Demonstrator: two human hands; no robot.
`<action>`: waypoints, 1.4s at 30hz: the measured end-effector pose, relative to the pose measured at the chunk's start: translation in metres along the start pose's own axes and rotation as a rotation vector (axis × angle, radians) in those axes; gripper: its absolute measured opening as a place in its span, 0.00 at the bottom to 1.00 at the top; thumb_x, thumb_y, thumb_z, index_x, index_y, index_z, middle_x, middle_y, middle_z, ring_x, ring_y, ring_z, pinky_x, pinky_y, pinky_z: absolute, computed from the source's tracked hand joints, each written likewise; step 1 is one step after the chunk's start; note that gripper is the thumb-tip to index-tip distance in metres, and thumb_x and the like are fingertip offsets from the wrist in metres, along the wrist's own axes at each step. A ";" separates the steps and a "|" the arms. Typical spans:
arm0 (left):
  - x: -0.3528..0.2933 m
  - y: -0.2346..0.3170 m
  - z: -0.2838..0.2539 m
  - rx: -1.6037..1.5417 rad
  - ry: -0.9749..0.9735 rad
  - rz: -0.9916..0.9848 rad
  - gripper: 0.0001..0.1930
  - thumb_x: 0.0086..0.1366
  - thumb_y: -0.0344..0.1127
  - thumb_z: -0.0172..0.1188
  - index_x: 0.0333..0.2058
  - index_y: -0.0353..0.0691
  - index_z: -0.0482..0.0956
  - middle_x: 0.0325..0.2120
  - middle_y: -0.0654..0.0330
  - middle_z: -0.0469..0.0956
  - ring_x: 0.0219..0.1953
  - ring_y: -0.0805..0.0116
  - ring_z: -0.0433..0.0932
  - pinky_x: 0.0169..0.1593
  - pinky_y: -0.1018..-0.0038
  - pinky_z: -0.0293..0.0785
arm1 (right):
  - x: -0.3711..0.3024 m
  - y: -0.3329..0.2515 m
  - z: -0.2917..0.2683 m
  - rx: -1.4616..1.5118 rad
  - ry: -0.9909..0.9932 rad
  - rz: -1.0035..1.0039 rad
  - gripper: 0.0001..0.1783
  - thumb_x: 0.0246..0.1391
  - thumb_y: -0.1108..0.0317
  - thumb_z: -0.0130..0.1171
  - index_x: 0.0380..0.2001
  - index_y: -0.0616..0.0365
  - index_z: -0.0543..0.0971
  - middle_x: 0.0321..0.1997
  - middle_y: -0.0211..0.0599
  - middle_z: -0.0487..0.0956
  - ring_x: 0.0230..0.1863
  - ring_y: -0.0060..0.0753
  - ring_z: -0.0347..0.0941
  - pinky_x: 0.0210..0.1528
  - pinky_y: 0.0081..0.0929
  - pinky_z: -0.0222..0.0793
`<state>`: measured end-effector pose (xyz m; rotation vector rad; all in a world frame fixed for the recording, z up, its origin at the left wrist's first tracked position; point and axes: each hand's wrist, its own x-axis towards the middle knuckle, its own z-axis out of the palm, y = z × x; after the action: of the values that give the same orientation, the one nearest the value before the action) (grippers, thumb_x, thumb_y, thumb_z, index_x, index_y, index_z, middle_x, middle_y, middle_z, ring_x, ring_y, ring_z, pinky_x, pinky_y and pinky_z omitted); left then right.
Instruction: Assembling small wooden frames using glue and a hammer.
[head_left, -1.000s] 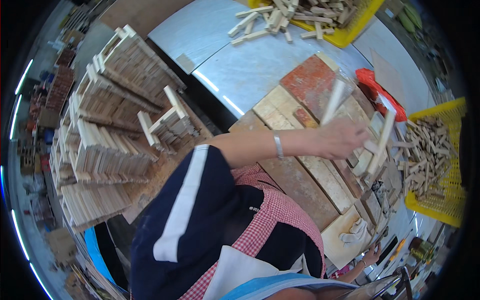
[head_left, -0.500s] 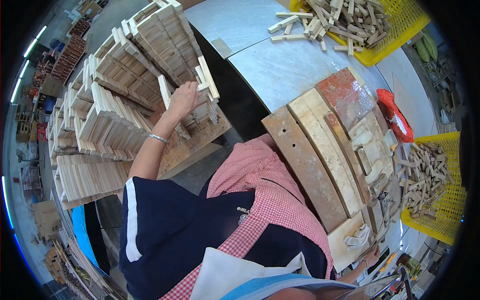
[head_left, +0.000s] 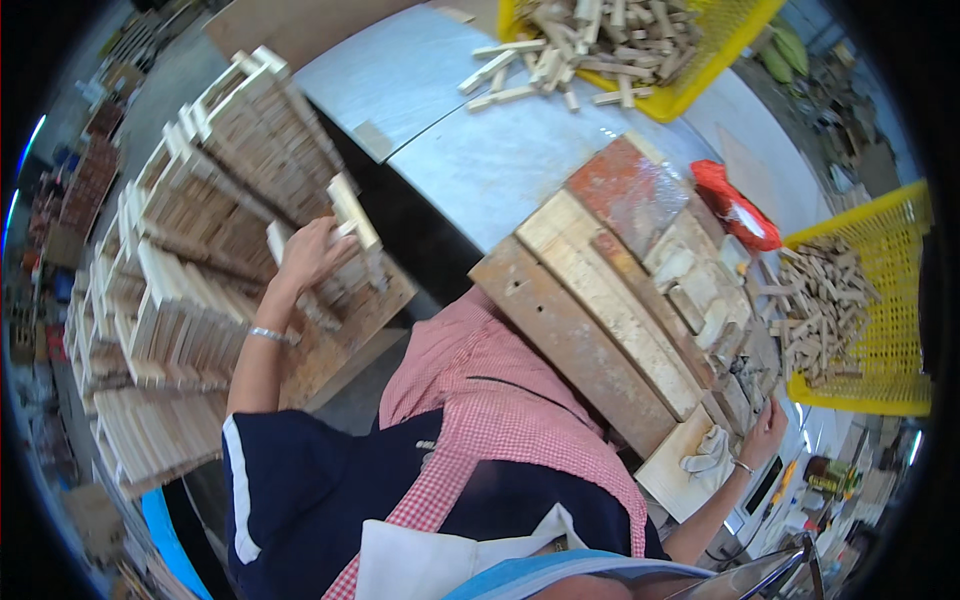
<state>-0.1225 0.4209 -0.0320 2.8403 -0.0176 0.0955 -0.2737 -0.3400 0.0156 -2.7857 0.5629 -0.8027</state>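
My left hand point(head_left: 312, 256) is closed on a pale wooden frame point(head_left: 354, 212) at the top of a short stack. This stack stands at the near right corner of a wooden board point(head_left: 352, 342), beside taller stacks of similar frames point(head_left: 270, 145). At the right, my right hand point(head_left: 767, 432) is by the edge of a wooden work jig point(head_left: 612, 300), next to a crumpled white glove point(head_left: 708, 455). Its fingers are small and partly hidden, so any hold there is unclear.
A yellow basket point(head_left: 735, 50) at the back spills short wooden sticks point(head_left: 520, 70) onto the pale table point(head_left: 450, 175). Another yellow basket point(head_left: 885, 300) of small wooden pieces stands at the right. A red packet point(head_left: 735, 205) lies beyond the jig. A dark gap separates board and table.
The whole view has shifted, so the stacks and table appear farther left. My right hand has moved forward along the jig's right edge. My left hand remains on the frame.
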 end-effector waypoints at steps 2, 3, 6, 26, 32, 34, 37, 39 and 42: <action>0.025 0.017 -0.013 -0.125 0.047 -0.040 0.24 0.63 0.51 0.54 0.43 0.33 0.75 0.36 0.45 0.78 0.41 0.49 0.77 0.45 0.62 0.72 | 0.005 -0.029 0.001 0.011 0.039 -0.031 0.13 0.59 0.70 0.51 0.45 0.60 0.78 0.42 0.42 0.78 0.44 0.37 0.73 0.47 0.29 0.68; 0.037 0.033 -0.027 -0.214 0.056 -0.082 0.25 0.64 0.52 0.53 0.42 0.32 0.76 0.37 0.45 0.78 0.41 0.49 0.77 0.46 0.61 0.71 | 0.009 -0.045 0.000 0.061 0.031 -0.055 0.12 0.59 0.71 0.52 0.44 0.61 0.78 0.41 0.42 0.77 0.44 0.38 0.73 0.47 0.29 0.67; 0.092 0.075 -0.048 -0.278 0.129 0.023 0.21 0.65 0.49 0.51 0.42 0.34 0.77 0.39 0.48 0.79 0.42 0.51 0.78 0.46 0.63 0.71 | 0.035 -0.080 0.002 0.139 -0.004 -0.075 0.11 0.57 0.73 0.53 0.42 0.63 0.78 0.40 0.42 0.77 0.43 0.39 0.73 0.47 0.30 0.67; 0.442 0.143 0.108 -0.169 0.069 0.115 0.30 0.64 0.57 0.46 0.58 0.42 0.67 0.52 0.50 0.72 0.55 0.50 0.68 0.58 0.58 0.60 | 0.290 -0.374 0.329 0.329 -0.544 -0.161 0.32 0.49 0.56 0.60 0.55 0.59 0.70 0.46 0.53 0.78 0.45 0.46 0.76 0.49 0.37 0.70; 0.389 0.152 0.120 -0.145 0.129 0.262 0.27 0.62 0.50 0.53 0.57 0.48 0.66 0.46 0.56 0.75 0.50 0.52 0.70 0.51 0.56 0.60 | 0.250 -0.447 0.367 0.305 -0.578 -0.100 0.31 0.47 0.62 0.55 0.52 0.71 0.64 0.40 0.64 0.77 0.43 0.60 0.75 0.49 0.46 0.70; 0.363 0.155 0.114 -0.166 0.089 0.262 0.27 0.62 0.50 0.54 0.57 0.47 0.66 0.46 0.56 0.75 0.49 0.52 0.70 0.51 0.56 0.61 | 0.232 -0.456 0.343 0.272 -0.642 -0.110 0.26 0.46 0.66 0.51 0.46 0.75 0.66 0.37 0.67 0.77 0.41 0.62 0.75 0.48 0.47 0.70; 0.330 0.150 0.104 -0.219 0.002 0.339 0.28 0.61 0.50 0.55 0.57 0.44 0.66 0.47 0.54 0.74 0.50 0.52 0.70 0.52 0.57 0.63 | 0.221 -0.445 0.313 0.225 -0.733 -0.196 0.22 0.45 0.64 0.51 0.40 0.73 0.71 0.34 0.67 0.77 0.39 0.62 0.75 0.47 0.46 0.70; 0.310 0.140 0.096 -0.235 -0.048 0.400 0.28 0.61 0.50 0.55 0.56 0.42 0.67 0.47 0.54 0.74 0.51 0.51 0.70 0.53 0.58 0.64 | 0.218 -0.436 0.286 0.222 -0.765 -0.275 0.20 0.45 0.63 0.50 0.38 0.70 0.73 0.34 0.66 0.77 0.39 0.61 0.75 0.47 0.46 0.69; 0.295 0.121 0.072 -0.265 -0.088 0.516 0.27 0.63 0.51 0.55 0.56 0.41 0.68 0.49 0.54 0.73 0.54 0.52 0.68 0.56 0.63 0.64 | 0.214 -0.416 0.240 0.234 -0.774 -0.335 0.20 0.45 0.62 0.49 0.39 0.63 0.76 0.35 0.60 0.78 0.38 0.59 0.75 0.45 0.45 0.69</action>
<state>0.1736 0.2835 -0.0453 2.5057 -0.7243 0.0701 0.1509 -0.0307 0.0324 -2.6907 -0.1283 0.1943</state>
